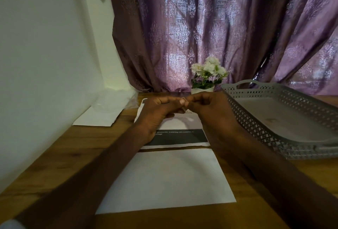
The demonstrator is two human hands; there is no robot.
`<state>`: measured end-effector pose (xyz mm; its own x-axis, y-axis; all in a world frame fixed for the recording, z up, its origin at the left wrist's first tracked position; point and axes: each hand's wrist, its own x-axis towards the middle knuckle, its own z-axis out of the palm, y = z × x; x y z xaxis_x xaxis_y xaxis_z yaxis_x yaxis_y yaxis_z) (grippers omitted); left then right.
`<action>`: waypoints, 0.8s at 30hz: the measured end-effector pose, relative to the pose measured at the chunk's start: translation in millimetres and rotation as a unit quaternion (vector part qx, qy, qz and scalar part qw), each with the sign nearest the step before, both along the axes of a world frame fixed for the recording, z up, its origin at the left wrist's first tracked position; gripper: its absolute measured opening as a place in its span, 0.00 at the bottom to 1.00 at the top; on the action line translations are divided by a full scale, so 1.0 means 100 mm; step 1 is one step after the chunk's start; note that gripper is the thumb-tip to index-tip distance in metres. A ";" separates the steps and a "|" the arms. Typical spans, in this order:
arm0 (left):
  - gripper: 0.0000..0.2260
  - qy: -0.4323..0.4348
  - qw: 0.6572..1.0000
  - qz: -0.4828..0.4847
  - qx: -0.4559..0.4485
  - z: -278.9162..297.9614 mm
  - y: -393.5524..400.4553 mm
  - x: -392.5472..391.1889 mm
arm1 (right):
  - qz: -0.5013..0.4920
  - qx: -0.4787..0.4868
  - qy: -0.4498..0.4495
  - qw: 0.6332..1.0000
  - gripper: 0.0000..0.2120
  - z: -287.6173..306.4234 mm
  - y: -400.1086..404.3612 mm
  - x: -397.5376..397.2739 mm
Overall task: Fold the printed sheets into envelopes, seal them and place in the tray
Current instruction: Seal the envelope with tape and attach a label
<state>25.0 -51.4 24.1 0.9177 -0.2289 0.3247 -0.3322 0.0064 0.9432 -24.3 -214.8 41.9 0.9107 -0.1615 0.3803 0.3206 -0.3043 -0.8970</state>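
A printed sheet (182, 137) with a dark band across it lies flat on the wooden table (73, 148). A plain white envelope (168, 179) lies just in front of it, nearer to me. My left hand (155, 113) and my right hand (212, 111) meet fingertip to fingertip just above the far part of the sheet. Together they pinch a small pale piece (183, 107), too small to identify. The grey perforated tray (259, 128) stands to the right with nothing in it.
More white paper (97, 117) lies at the left against the wall, partly under clear plastic wrap (113, 100). A small white pot of white flowers (206, 77) stands at the back before a purple curtain. The wall runs close along the left.
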 end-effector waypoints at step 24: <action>0.12 -0.004 0.999 0.003 -0.051 0.03 -0.05 -0.05 | -0.008 0.090 0.044 0.995 0.06 0.12 -0.01 -0.14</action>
<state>19.9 -56.0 27.6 0.9163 -0.1894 0.3528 -0.3393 0.1007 0.9353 -38.0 -215.3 53.9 0.9361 -0.2338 0.2626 0.2346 -0.1411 -0.9618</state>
